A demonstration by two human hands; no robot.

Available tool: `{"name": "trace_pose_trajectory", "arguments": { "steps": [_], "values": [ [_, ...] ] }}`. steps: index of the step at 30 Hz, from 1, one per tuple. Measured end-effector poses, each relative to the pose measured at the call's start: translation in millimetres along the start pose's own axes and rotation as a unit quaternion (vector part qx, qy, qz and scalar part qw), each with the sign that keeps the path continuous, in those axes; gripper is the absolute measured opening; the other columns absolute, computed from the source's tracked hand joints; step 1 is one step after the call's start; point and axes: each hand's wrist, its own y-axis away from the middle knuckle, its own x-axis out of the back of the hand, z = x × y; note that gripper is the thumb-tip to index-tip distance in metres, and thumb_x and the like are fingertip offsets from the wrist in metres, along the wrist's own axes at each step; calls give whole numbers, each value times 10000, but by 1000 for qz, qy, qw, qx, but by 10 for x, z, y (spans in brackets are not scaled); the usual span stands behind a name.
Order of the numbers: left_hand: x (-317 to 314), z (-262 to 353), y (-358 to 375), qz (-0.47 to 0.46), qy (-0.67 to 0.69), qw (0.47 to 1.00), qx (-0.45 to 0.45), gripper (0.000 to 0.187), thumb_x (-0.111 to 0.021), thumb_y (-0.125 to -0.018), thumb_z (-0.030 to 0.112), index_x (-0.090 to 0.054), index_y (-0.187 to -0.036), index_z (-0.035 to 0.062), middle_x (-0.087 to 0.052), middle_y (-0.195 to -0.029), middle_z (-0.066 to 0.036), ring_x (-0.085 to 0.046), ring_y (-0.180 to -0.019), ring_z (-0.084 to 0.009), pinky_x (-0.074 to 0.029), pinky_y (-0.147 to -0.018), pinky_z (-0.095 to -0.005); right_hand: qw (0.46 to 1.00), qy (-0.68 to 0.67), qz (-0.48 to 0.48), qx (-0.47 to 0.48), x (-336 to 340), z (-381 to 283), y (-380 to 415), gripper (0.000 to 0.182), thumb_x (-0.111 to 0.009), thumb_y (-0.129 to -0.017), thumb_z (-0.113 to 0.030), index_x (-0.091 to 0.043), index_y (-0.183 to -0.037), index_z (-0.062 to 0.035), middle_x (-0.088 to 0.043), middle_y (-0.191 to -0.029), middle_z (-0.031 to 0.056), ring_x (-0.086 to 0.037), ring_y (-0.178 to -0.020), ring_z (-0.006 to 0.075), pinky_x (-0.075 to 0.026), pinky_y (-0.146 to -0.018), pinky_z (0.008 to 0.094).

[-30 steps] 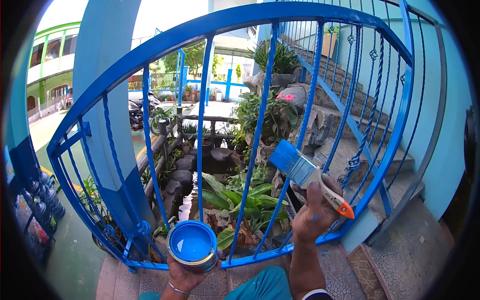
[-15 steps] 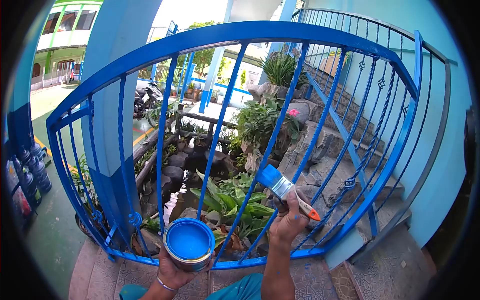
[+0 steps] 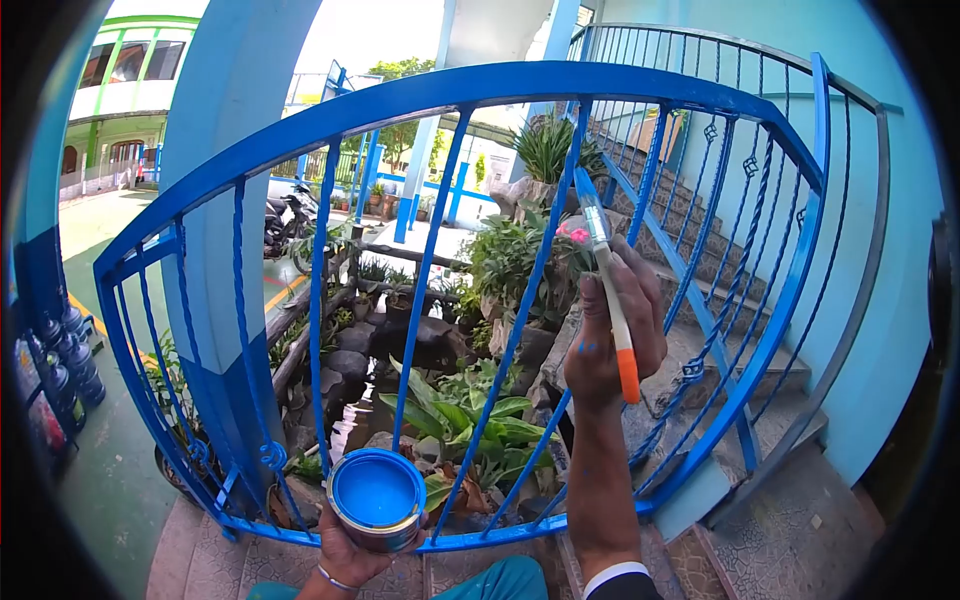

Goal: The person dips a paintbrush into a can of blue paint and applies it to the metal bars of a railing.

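Observation:
My right hand is closed round the handle of a paintbrush, whose end is orange. The brush points up, and its blue bristles are right at one twisted bar of the blue metal railing. Below and to the left, my left hand grips an open paint can from beneath and the side. Bright blue paint fills the can, with smears along its rim. The can stands close to the railing's bottom rail. Blue specks mark my right hand.
Behind the railing lies a small pond with rocks and leafy plants. Stone stairs climb on the right beside a light blue wall. A blue pillar rises on the left, with several water jugs beyond it.
My right hand has risen with the paintbrush from the lower part of the bars to their upper part, turning the brush upright. My left hand and the can have barely moved.

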Motion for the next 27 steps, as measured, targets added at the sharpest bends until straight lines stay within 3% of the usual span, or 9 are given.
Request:
{"name": "trace_pose_trajectory", "arguments": {
  "steps": [4,5,8,11,14,19,22,25,27],
  "values": [
    [33,-1,2,-5,-50,999,-15,1085,-661,-839,822,-412,-1629,122,-558,-1515,-246,-525,-1374,-533,-463,-1115,-696,991,15,-122,47,16,103,133,265,-798,-917,22,-776,-1180,0,-769,-1246,202,-728,-1197,375,-585,-1034,490],
    [34,-3,2,-14,-50,999,-15,1087,-661,-839,823,-409,-1632,125,-556,-1523,-244,-524,-1377,-535,-459,-1118,-700,992,16,-119,46,58,61,243,342,-835,-842,30,-798,-1174,-45,-781,-1187,163,-734,-1128,387,-610,-975,454],
    [-18,-39,10,-16,-82,996,-23,1095,-666,-836,825,-402,-1639,130,-550,-1538,-240,-526,-1379,-536,-451,-1127,-704,985,-87,-144,-27,351,-118,588,314,-844,-846,27,-765,-1149,9,-775,-1125,207,-747,-1121,366,-614,-956,448],
    [-20,-37,8,-11,-75,997,-23,1099,-676,-831,819,-395,-1645,137,-549,-1543,-236,-529,-1381,-535,-448,-1130,-706,969,-165,-116,-145,588,-144,666,293,-816,-906,11,-731,-1185,35,-760,-1145,239,-743,-1127,328,-609,-956,424],
    [-42,-60,13,-4,-61,998,-22,1094,-686,-831,808,-390,-1648,145,-552,-1540,-233,-531,-1378,-535,-449,-1124,-711,958,-162,8,-235,500,-84,567,324,-771,-983,-34,-679,-1280,59,-724,-1219,171,-709,-1106,257,-568,-1009,412],
    [-31,-62,8,0,-66,997,-32,1087,-700,-823,812,-408,-1638,154,-569,-1522,-240,-563,-1344,-538,-462,-1110,-715,963,-166,-67,-200,387,-184,936,292,-747,-982,11,-693,-1268,33,-727,-1276,217,-709,-1189,315,-570,-1037,443],
    [-37,-58,4,-1,-30,999,-22,1096,-717,-812,819,-419,-1638,162,-582,-1516,-254,-616,-1306,-548,-487,-1100,-713,969,-136,-126,-163,591,-362,1387,335,-800,-939,0,-696,-1256,28,-744,-1223,255,-749,-1131,342,-616,-926,422],
    [-72,-37,31,15,-6,1000,-10,1067,-698,-825,814,-445,-1613,140,-590,-1493,-251,-589,-1320,-538,-478,-1104,-695,942,-194,-131,-240,854,-494,1587,321,-800,-946,-18,-700,-1247,29,-738,-1225,224,-735,-1133,309,-599,-965,415],
    [-124,-63,33,30,11,999,-9,1032,-657,-849,819,-496,-1564,92,-605,-1456,-252,-556,-1336,-525,-464,-1107,-677,915,-206,-13,-347,898,-486,1670,333,-769,-978,-47,-673,-1286,36,-716,-1265,186,-712,-1171,294,-563,-1039,434]
  ]
}}
